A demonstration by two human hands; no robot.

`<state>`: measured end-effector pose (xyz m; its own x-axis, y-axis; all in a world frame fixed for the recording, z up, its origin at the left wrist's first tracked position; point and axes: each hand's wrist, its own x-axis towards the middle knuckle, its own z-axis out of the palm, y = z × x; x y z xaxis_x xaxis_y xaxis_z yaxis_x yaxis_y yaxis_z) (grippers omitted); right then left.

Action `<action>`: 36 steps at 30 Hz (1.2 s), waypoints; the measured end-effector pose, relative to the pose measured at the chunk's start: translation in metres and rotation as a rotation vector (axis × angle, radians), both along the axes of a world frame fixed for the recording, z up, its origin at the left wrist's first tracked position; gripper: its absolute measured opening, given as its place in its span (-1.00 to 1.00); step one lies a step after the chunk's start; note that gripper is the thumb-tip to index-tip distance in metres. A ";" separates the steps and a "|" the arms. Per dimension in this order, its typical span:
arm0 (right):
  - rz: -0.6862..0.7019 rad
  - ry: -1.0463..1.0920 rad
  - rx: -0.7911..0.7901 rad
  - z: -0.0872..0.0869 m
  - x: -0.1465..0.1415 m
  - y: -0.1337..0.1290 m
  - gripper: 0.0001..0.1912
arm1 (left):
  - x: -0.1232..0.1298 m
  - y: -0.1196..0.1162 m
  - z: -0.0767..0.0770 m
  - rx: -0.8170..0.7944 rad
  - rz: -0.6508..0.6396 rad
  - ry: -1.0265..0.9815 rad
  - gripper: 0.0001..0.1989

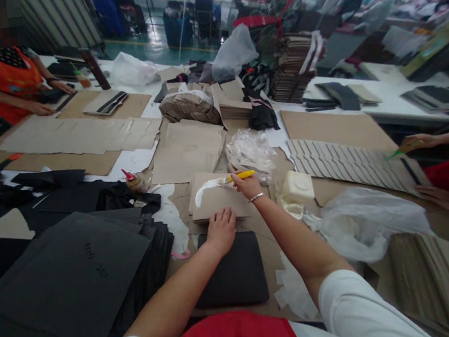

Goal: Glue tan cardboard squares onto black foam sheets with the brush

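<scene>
A stack of tan boards point(228, 201) lies in front of me, with a curved streak of white paste point(206, 191) on its top sheet. My right hand point(246, 185) is closed round a yellow-handled brush point(243, 175), whose bristles touch the paste. My left hand point(222, 228) rests at the stack's near edge, its fingers lying flat on the top board. Under my left forearm and nearer to me is a dark rectangular pad point(236, 275). An off-white container point(297, 186) stands to the right of the stack.
Dark sheets point(66, 273) are piled at the left, near a red-capped bottle point(134, 181). Plastic bags point(372, 219) and more boards point(427, 275) lie at the right. A person in orange point(9, 79) works far left; another person's hand point(416, 142) holds a green brush at right.
</scene>
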<state>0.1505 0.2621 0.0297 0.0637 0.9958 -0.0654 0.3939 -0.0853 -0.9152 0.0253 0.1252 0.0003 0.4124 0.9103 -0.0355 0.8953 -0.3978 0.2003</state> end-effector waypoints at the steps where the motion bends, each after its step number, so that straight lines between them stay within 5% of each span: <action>1: -0.032 -0.015 0.007 0.001 0.013 -0.001 -0.82 | 0.000 0.001 0.001 -0.002 0.000 0.002 -0.54; 6: -0.169 -0.128 0.012 0.010 0.058 -0.019 -0.82 | 0.000 0.012 0.007 0.004 0.003 0.039 -0.61; 16: -0.011 -0.202 -0.047 0.025 0.087 -0.104 -0.80 | -0.003 0.037 0.028 -0.063 -0.039 0.093 -0.80; 27: -0.288 0.258 0.223 0.044 0.057 -0.094 -0.58 | -0.006 0.034 0.033 -0.102 -0.108 0.126 -0.77; 32: -0.336 0.292 0.337 0.048 0.060 -0.127 -0.51 | -0.020 0.022 0.052 0.122 -0.079 0.040 -0.77; 36: -0.247 0.249 0.280 0.034 0.057 -0.146 -0.53 | -0.044 0.010 0.085 0.476 0.178 -0.265 -0.85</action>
